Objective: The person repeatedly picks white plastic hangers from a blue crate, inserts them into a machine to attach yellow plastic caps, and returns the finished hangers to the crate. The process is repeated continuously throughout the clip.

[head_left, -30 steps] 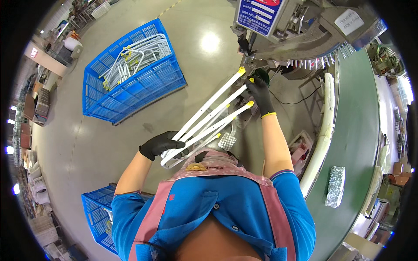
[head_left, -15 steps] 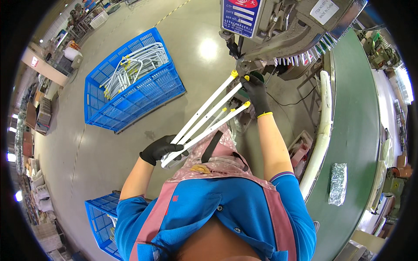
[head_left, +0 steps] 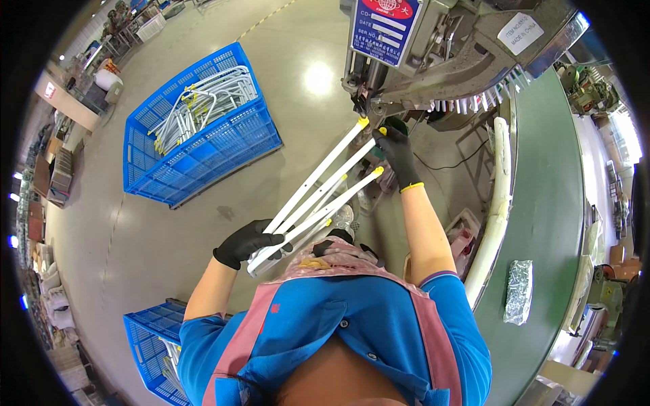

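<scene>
A bundle of white metal tubes (head_left: 318, 194) with yellow end caps, seemingly parts of a folding frame, slants up from my left hand to a grey machine. My left hand (head_left: 247, 245), in a black glove, is wrapped round the tubes' lower ends. Also black-gloved, my right hand (head_left: 399, 154) closes on one tube near its yellow cap (head_left: 382, 132). The farthest tube's yellow cap (head_left: 363, 123) sits right under the dark tip of the machine head (head_left: 361, 101); whether they touch I cannot tell. Other tubes fan out lower, toward my apron.
Several similar white frames fill a blue plastic crate (head_left: 203, 159) at the left; another blue crate (head_left: 145, 345) stands at the lower left. Silver pins hang along the machine's arm (head_left: 467, 81). A green worktop (head_left: 548, 223) on the right carries a silver-wrapped packet (head_left: 518, 292). A white padded roll (head_left: 500, 183) edges it.
The machine's dark tip is lower and closer to the farthest tube's cap. The lower tubes have swung down and apart, showing another yellow cap. Both hands keep their hold; the view has shifted slightly.
</scene>
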### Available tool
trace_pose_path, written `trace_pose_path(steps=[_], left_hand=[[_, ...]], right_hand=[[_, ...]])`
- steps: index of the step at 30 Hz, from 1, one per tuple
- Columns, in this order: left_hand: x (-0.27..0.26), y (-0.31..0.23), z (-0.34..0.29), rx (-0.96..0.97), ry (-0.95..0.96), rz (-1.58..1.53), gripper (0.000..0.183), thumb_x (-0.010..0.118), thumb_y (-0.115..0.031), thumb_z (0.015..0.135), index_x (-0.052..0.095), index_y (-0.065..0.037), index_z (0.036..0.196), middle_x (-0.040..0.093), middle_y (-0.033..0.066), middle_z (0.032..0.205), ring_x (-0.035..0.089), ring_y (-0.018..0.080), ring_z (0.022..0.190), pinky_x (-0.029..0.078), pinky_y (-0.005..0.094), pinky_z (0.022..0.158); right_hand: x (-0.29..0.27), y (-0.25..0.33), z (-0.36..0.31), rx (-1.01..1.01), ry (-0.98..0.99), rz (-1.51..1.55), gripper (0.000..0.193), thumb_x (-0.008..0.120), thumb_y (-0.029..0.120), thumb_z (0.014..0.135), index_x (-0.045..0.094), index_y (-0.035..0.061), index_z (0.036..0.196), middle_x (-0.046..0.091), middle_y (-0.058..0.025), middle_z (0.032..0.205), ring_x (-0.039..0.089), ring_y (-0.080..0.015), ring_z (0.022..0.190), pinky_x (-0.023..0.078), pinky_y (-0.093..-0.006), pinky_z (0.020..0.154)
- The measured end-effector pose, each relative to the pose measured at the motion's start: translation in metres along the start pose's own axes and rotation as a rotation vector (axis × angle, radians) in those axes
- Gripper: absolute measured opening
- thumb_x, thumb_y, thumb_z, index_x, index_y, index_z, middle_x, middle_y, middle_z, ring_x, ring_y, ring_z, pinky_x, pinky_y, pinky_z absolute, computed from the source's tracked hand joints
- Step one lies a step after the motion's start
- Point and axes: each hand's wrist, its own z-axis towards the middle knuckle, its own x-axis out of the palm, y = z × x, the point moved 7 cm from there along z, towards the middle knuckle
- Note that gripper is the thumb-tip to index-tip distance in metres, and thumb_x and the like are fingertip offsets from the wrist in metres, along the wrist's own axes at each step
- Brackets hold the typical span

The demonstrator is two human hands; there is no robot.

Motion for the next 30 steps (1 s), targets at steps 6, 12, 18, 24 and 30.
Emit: trace_pose_path(steps=[6, 12, 18, 24, 30], left_hand=[[0.014, -0.018, -0.015, 0.091, -0.053, -0.006, 0.041, 0.062, -0.022, 0.088, 0.053, 0.003, 0.12, 0.068, 0.0123, 0.098, 0.063, 0.0146, 0.081, 0.05, 0.0278, 0.074], [0.01, -0.015, -0.027, 0.127, -0.148, -0.003, 0.042, 0.062, -0.023, 0.088, 0.053, 0.003, 0.12, 0.067, 0.0127, 0.097, 0.063, 0.015, 0.078, 0.051, 0.0279, 0.072], [0.002, -0.004, -0.02, 0.092, -0.153, -0.011, 0.045, 0.062, -0.026, 0.087, 0.053, 0.003, 0.12, 0.067, 0.0134, 0.098, 0.064, 0.0163, 0.079, 0.051, 0.0296, 0.073], [-0.002, 0.002, -0.015, 0.077, -0.156, -0.023, 0.044, 0.063, -0.026, 0.087, 0.054, 0.003, 0.119, 0.067, 0.0131, 0.097, 0.064, 0.0169, 0.078, 0.052, 0.03, 0.072], [-0.003, 0.008, -0.01, 0.1, -0.145, -0.013, 0.042, 0.062, -0.024, 0.087, 0.054, 0.003, 0.117, 0.068, 0.0126, 0.096, 0.064, 0.016, 0.077, 0.052, 0.0289, 0.072]], right_hand=[[0.006, 0.039, 0.01, -0.222, 0.049, -0.124, 0.027, 0.07, 0.018, 0.081, 0.064, -0.0047, 0.094, 0.066, -0.0052, 0.08, 0.057, -0.0114, 0.071, 0.046, -0.0273, 0.067], [0.029, 0.062, 0.01, -0.172, 0.134, 0.157, 0.024, 0.069, 0.017, 0.083, 0.066, -0.0015, 0.098, 0.066, 0.0004, 0.086, 0.055, -0.0068, 0.078, 0.044, -0.0229, 0.072], [0.038, 0.074, 0.009, -0.171, 0.145, 0.179, 0.022, 0.071, 0.017, 0.082, 0.066, -0.0009, 0.093, 0.063, 0.002, 0.081, 0.053, -0.0066, 0.074, 0.043, -0.0236, 0.068], [0.043, 0.074, 0.008, 0.007, 0.143, -0.019, 0.022, 0.07, 0.02, 0.082, 0.066, -0.0004, 0.089, 0.063, 0.0025, 0.077, 0.052, -0.0056, 0.071, 0.042, -0.0233, 0.066], [0.044, 0.071, 0.009, -0.113, 0.096, 0.017, 0.02, 0.069, 0.019, 0.082, 0.067, -0.0002, 0.088, 0.062, 0.0033, 0.077, 0.052, -0.0055, 0.071, 0.042, -0.0232, 0.065]])
